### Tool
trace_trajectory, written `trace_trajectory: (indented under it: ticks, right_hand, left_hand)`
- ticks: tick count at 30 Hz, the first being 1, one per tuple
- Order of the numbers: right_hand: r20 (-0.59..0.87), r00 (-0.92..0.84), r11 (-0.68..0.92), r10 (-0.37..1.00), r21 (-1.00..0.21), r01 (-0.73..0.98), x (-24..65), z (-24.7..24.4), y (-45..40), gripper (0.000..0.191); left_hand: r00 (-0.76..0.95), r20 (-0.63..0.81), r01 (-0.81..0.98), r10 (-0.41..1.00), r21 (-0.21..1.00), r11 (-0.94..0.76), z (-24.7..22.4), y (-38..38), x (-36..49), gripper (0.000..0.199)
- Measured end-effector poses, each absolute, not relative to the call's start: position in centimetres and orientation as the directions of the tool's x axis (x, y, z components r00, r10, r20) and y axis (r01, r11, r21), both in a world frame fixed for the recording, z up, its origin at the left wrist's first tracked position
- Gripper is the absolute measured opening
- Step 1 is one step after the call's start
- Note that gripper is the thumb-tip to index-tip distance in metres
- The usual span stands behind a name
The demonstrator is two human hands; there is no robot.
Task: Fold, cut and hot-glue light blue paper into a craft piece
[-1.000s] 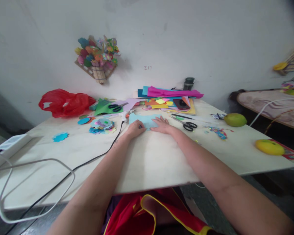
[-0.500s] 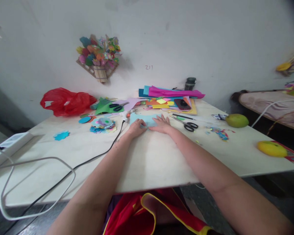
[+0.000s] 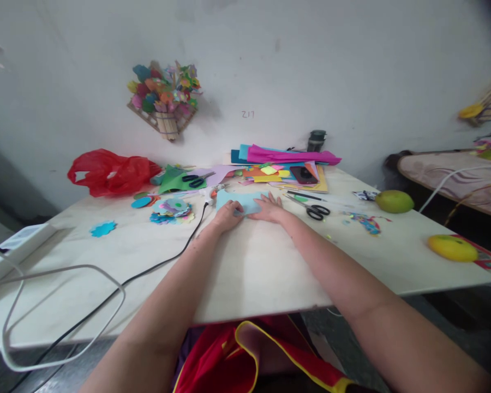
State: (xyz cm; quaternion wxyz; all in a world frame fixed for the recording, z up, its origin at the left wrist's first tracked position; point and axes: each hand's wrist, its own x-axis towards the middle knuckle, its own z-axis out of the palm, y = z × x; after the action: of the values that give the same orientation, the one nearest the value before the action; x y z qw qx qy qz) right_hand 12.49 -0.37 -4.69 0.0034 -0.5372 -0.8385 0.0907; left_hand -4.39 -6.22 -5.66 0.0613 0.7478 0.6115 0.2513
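A light blue sheet lies flat on the white table, under both hands. My left hand rests on its lower left part with the fingers curled together at the sheet's near edge; what they pinch, if anything, is too small to see. My right hand lies on the sheet's right part, fingers spread. Scissors with black handles lie just right of my right hand, by a black pencil. Left of the sheet is a pile of paper flower shapes.
A black cable runs past my left forearm to a white plug. Coloured sheets, a phone and more scissors lie at the back. A red bag sits back left; mangoes are at the right.
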Motion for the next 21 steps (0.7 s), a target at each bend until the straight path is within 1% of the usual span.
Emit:
trace_trajectory:
  ticks: [6, 11, 14, 17, 21]
  right_hand:
    - [-0.087, -0.400, 0.386, 0.912, -0.141, 0.912, 14.6, -5.0, 0.5, 0.089]
    - [-0.096, -0.411, 0.384, 0.906, -0.219, 0.897, 15.5, -4.3, 0.1, 0.084]
    - [-0.093, -0.449, 0.417, 0.888, -0.245, 0.875, 15.8, -4.0, -0.3, 0.087]
    - [-0.096, -0.470, 0.438, 0.878, -0.236, 0.867, 15.7, -4.2, -0.4, 0.088]
    - [-0.096, -0.442, 0.418, 0.892, -0.199, 0.886, 15.0, -4.6, -0.1, 0.084]
  left_hand:
    - [0.130, 0.302, 0.887, 0.945, 0.390, -0.247, -6.0, -5.9, -4.5, 0.015]
    - [0.132, 0.307, 0.888, 0.943, 0.386, -0.250, -6.1, -5.9, -4.6, 0.015]
    - [0.136, 0.311, 0.888, 0.941, 0.383, -0.255, -6.1, -5.9, -4.6, 0.014]
    - [0.135, 0.314, 0.888, 0.940, 0.382, -0.255, -6.1, -5.8, -4.6, 0.014]
    - [0.134, 0.305, 0.892, 0.943, 0.378, -0.248, -6.1, -5.7, -4.6, 0.015]
